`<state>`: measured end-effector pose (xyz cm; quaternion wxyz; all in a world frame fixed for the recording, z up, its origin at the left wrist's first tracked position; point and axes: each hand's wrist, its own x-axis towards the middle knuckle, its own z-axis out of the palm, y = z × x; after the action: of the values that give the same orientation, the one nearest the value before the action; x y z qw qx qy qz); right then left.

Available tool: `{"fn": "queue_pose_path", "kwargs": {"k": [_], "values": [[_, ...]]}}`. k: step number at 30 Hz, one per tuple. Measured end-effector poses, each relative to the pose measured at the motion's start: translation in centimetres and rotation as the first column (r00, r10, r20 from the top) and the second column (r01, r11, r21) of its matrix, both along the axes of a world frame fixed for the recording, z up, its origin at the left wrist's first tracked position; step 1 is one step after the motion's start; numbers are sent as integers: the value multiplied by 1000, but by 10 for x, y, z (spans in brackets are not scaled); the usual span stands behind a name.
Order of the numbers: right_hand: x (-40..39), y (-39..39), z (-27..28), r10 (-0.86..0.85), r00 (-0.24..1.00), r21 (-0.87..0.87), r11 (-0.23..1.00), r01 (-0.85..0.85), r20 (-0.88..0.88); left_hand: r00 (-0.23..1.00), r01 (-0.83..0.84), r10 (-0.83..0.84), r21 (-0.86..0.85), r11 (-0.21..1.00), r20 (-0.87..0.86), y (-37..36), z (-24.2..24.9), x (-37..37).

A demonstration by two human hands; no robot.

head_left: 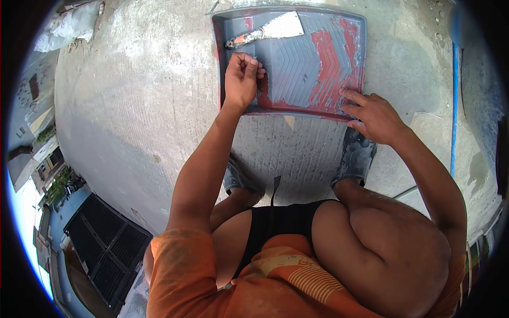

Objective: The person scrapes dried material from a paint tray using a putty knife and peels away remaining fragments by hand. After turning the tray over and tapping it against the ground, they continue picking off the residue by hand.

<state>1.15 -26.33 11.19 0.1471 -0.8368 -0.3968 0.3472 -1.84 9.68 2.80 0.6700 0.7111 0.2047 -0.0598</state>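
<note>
A grey paint tray [289, 69] lies on the concrete in front of me, its ribbed slope smeared with red paint. Over the tray's left part, my left hand [243, 79] is closed in a pinch, thumb against the curled fingers. Whatever sits between those fingertips is too small to name. My right hand [374, 114] grips the tray's near right corner, fingers over the rim and thumb outside. A putty knife [275, 27] with a wide pale blade and a paint-stained handle lies along the tray's far side, beyond my left hand.
Rough concrete floor [132, 95] surrounds the tray. My dark, stained boots [354, 156] stand just on the near side of it. A blue hose or pipe [454, 106] runs along the right. At the lower left is a dark gate [106, 249].
</note>
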Motion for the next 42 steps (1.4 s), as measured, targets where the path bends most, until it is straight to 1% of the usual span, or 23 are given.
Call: {"fn": "queue_pose_path", "kwargs": {"k": [2,4,5,7,8,10,11,13,16,20,22,23,26,28,29,31,33,35,36,38,39,41,42], "values": [[0,0,1,1,1000,-10,1000,-1,-8,997,4,-8,54,999,71,0,2,1],[0,0,1,3,1000,-5,1000,-3,-7,988,67,-105,305,950,111,1,10,2],[1,-1,0,2,1000,-4,1000,-2,-6,988,68,-107,306,950,113,2,16,3],[0,-2,-1,2,1000,13,1000,-2,-12,956,159,-277,622,767,98,4,29,5],[1,-2,-1,2,1000,14,1000,-2,-11,955,159,-278,623,766,98,7,32,6],[2,-1,1,-4,1000,-6,1000,4,-25,842,271,-539,845,461,24,10,38,8],[1,-1,1,-5,1000,-5,1000,4,-25,842,271,-540,846,460,23,8,40,7],[2,-1,1,-7,1000,6,1000,7,-18,851,394,-509,797,458,-128,5,42,6],[2,0,2,3,1000,-12,1000,-3,-18,822,446,-549,772,452,-154,7,39,5],[2,0,2,7,1000,-28,1000,-8,-14,814,422,-568,796,434,-122,7,30,4],[1,2,4,13,1000,-37,999,-14,-6,793,445,-579,831,334,-191,6,25,0],[0,2,4,17,1000,-35,999,-17,-5,795,443,-576,832,334,-191,5,22,-1],[-2,1,2,20,1000,-33,999,-20,12,853,385,-487,856,345,-188,4,13,2],[-4,0,2,17,1000,-26,1000,-16,3,938,272,-326,832,484,-117,1,5,4],[-5,0,3,14,1000,-30,999,-14,1,937,276,-329,829,487,-118,2,0,4],[-6,1,4,4,1000,-44,999,-5,-12,972,139,-236,827,544,-8,8,-5,3],[-7,1,4,-3,1000,-34,999,2,-16,974,115,-225,838,534,10,11,-7,1],[-6,1,4,-11,1000,-27,1000,11,-18,985,81,-7,424,902,-173,5,8,1],[-5,1,4,-3,1000,-31,1000,2,-20,985,82,-8,424,902,-174,3,10,1],[-4,0,3,5,1000,-37,999,-6,-27,991,-56,55,-4,998,-118,0,11,1],[-4,-1,1,2,1000,-23,1000,-2,-21,991,-55,55,-3,998,-121,1,11,1],[-3,0,1,-2,1000,-8,1000,2,-14,972,-185,139,-251,950,-190,2,12,4],[-3,0,1,-7,1000,-11,1000,7,-23,972,-185,139,-252,950,-190,2,12,5]]}}
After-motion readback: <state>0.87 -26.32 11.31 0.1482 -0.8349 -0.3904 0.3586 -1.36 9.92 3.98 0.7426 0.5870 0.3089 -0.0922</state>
